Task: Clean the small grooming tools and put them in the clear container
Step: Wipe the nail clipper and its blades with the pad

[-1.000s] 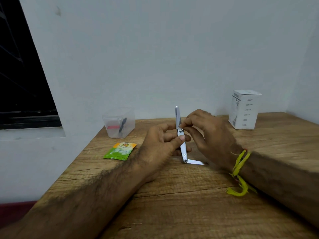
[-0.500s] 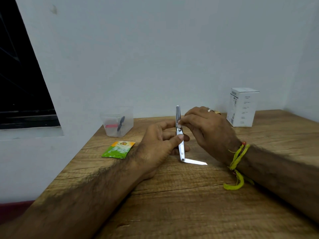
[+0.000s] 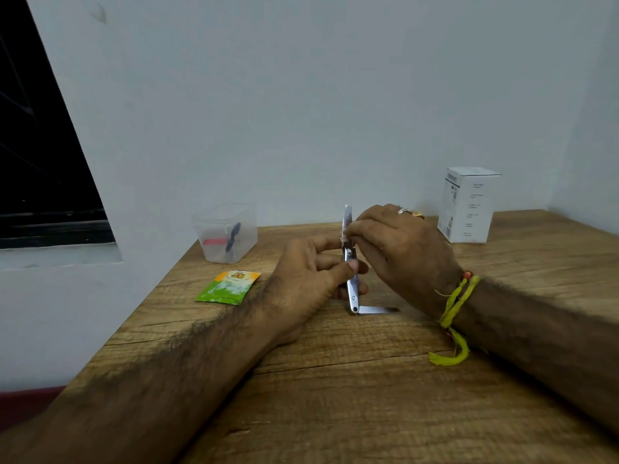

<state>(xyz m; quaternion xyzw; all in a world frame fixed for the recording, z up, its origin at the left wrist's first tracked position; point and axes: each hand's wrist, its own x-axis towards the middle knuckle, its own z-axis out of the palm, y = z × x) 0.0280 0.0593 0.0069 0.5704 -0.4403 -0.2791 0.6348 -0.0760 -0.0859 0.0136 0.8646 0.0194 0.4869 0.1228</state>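
Head view: left hand (image 3: pixel 311 279) grips upright metal nail clipper (image 3: pixel 351 279) above wooden table (image 3: pixel 335 396); right hand (image 3: pixel 398 249) pinches white wipe (image 3: pixel 344 236) against it. Clear container (image 3: pixel 225 233) well left.

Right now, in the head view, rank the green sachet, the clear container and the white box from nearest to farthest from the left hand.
From the left hand:
1. Green sachet, just to its left.
2. Clear container, back left by the wall.
3. White box, far right, beyond the right hand.

Green and orange sachet (image 3: pixel 228 287) lay flat on the wooden worktop (image 3: pixel 368 396) left of the left grip, white printed box (image 3: pixel 468 205) stood upright beyond the right grip by the white wall (image 3: pixel 301 95), dark window (image 3: pixel 40 162) far left.
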